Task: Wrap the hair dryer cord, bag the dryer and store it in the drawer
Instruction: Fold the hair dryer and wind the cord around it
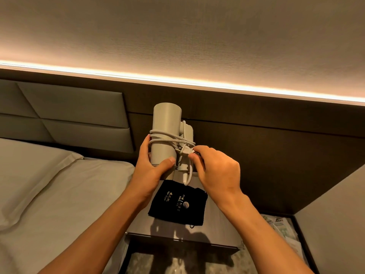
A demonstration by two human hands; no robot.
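A bed (pixel 59 194) with pale sheets and a pillow (pixel 29 175) fills the left side, backed by a padded headboard (pixel 69 111); a dark wood wall panel (pixel 256 145) runs behind under a glowing light strip (pixel 177 79). Beside the bed stands a small desk (pixel 217 220), and a black cloth bag (pixel 177 204) with printed lettering lies flat near its back edge. Both hands are raised above the back of the desk. The left hand (pixel 152 165) has its grip curled round the lower barrel of the pale hair dryer (pixel 166 135), thumb pressed on the front, holding it upright. The white cord (pixel 169 136) is looped several times round the barrel and folded handle. The right hand (pixel 215 169) pinches the cord end beside the handle, just right of the left thumb, and the plug (pixel 185 179) dangles below, above the bag.
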